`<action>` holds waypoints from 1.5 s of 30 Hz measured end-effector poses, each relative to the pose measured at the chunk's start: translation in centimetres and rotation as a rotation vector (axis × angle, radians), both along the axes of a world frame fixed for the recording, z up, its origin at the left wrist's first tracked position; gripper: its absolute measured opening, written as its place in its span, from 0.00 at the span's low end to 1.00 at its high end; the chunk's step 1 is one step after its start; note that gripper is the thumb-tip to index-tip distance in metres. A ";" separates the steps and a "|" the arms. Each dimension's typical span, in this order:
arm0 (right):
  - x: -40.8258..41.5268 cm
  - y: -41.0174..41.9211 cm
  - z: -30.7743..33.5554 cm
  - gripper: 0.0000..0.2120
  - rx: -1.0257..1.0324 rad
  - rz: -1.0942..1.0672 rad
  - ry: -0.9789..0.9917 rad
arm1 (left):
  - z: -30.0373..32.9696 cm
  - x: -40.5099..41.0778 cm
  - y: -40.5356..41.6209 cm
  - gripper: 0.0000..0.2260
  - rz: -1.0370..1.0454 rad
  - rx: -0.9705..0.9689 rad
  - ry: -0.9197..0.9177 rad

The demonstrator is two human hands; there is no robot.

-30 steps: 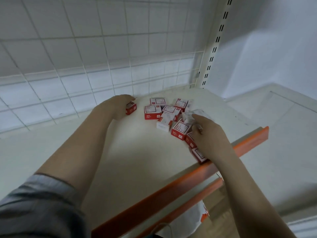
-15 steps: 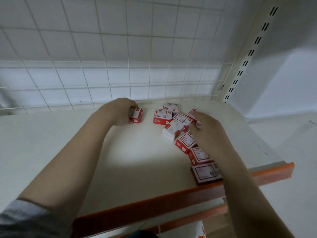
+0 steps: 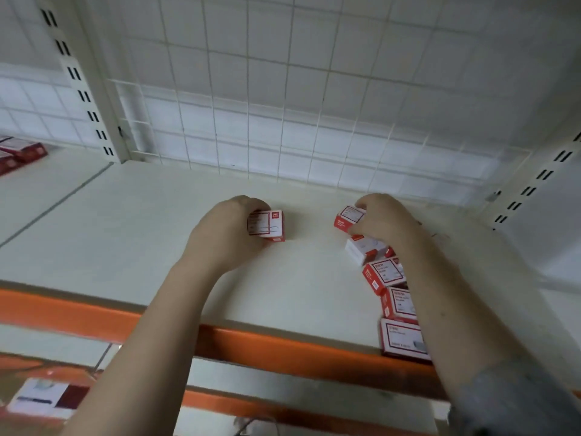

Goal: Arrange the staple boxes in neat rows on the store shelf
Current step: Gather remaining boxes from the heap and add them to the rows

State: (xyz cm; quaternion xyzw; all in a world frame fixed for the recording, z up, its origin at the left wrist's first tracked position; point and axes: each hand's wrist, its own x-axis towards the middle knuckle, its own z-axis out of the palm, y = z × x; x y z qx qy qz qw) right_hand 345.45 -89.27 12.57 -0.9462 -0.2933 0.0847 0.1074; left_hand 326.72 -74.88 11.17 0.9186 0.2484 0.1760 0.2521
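Now gripping one staple box (image 3: 267, 224) mid-shelf in the left hand (image 3: 224, 229) and, newly, another box (image 3: 348, 218) lifted from the right-edge jumble (image 3: 388, 289) in the right hand (image 3: 382, 219), leaving rows on the shelf (image 3: 132, 234) barely begun.

shelving and stock around my work spot

behind my shelf runs a white wire grid panel (image 3: 283, 99), fixed between two slotted white uprights, one at my left (image 3: 78, 83) and one at my right (image 3: 534, 184). an orange front strip (image 3: 283, 344) edges the board below me, and a second orange strip (image 3: 283, 407) shows on the level under it. far left, on the neighbouring bay, dark red packs (image 3: 22, 154) sit near the back. down at my lower left a white and dark red carton (image 3: 47, 399) lies blurred. my grey sleeve (image 3: 515, 401) shows lower right.
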 end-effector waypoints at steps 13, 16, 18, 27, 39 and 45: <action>-6.4 2.9 -0.9 0.17 0.243 0.160 0.071 | 0.0 -8.7 1.0 0.19 0.284 0.016 -0.126; -10.0 4.5 -1.3 0.22 0.350 0.176 0.089 | 0.1 -11.8 3.0 0.19 0.323 0.011 -0.127; -12.6 6.0 -1.5 0.22 0.397 0.196 0.126 | 0.2 -14.3 4.9 0.19 0.338 0.020 -0.126; -27.1 16.8 -3.1 0.13 0.564 0.134 0.132 | 0.6 -27.6 17.7 0.20 0.269 0.109 -0.052; -38.3 27.8 -3.0 0.14 0.555 0.159 0.115 | 1.2 -38.5 28.1 0.23 0.264 0.085 -0.012; -38.1 34.0 -2.9 0.21 0.549 0.193 0.103 | 0.7 -38.3 32.3 0.23 0.259 0.098 -0.007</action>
